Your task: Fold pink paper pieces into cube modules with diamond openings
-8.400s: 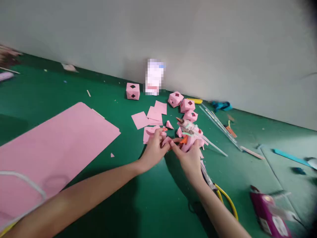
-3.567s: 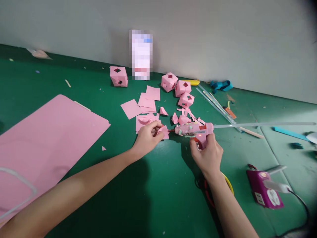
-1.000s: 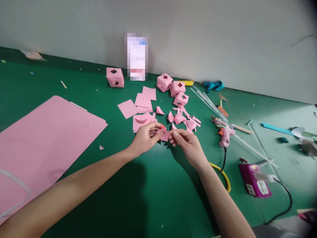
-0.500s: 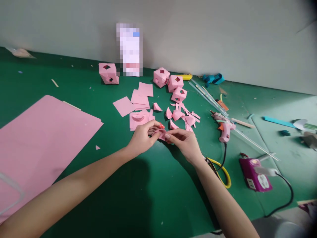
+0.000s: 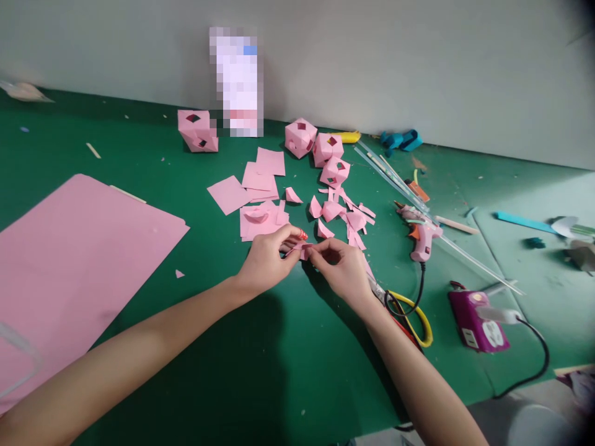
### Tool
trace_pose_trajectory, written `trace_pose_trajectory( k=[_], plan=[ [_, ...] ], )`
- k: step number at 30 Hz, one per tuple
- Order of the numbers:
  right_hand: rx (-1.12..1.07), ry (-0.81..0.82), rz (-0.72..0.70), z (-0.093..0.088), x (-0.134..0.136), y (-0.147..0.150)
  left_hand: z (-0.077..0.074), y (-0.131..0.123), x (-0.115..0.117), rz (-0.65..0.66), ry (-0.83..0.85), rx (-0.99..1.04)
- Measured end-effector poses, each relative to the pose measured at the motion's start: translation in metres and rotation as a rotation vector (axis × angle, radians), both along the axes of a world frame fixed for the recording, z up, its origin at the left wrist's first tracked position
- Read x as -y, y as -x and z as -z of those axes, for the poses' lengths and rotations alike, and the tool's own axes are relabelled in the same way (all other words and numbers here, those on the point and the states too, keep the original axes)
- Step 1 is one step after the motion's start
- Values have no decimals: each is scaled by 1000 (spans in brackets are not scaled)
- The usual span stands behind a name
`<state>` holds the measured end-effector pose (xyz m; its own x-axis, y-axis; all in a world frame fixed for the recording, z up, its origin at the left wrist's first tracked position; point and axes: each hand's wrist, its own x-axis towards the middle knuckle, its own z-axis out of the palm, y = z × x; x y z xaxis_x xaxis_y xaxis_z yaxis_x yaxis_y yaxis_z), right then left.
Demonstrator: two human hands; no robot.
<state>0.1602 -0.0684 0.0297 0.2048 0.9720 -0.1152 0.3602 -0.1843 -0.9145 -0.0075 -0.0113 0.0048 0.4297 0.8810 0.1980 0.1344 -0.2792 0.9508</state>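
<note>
- Head view: the smooth green tabletop (image 5: 260, 371) runs back to a plain grey wall (image 5: 372, 62); its near edge cuts across the lower right, beyond the right forearm; a broad dark-green stretch lies between the two forearms.
- Left of that room, the large flat stack of pink paper sheets (image 5: 93, 254) reaches under the left forearm; on the right, the yellow-and-red-handled metal scissors (image 5: 425, 325) lie beside the right forearm, with the pink plastic glue gun (image 5: 422, 241) and its black cord just beyond; the purple box-shaped power socket (image 5: 481, 325) sits farther right.
- The small folded pink paper piece (image 5: 304, 249) is between the hands, near the middle of the table; it shows a narrow, creased shape; the left hand (image 5: 267, 260) pinches one side between thumb and finger, and the right hand (image 5: 341, 266) pinches the other.
- Just behind lie flat pink paper squares (image 5: 227, 195) and curved pink paper petals (image 5: 331, 210); four faceted pink paper balls with diamond-shaped holes (image 5: 300, 137) stand near the wall, three grouped, one apart to the left.
- Fingers cover much of the held piece, so its full form cannot be told; the right forearm hides part of the scissors; the upright pale panel (image 5: 239, 80) is pixelated; the pink stack is cut off at the left border.
</note>
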Motion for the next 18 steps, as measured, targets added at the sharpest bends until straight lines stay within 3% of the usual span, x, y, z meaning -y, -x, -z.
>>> trace_pose_trajectory(
  k=[6,18],
  plan=[
    [39,7,-16,-2,-1,0,-1,-1,1,26,60,23],
    [-176,67,15,0,-1,-4,-6,0,-2,86,162,37]
  ],
)
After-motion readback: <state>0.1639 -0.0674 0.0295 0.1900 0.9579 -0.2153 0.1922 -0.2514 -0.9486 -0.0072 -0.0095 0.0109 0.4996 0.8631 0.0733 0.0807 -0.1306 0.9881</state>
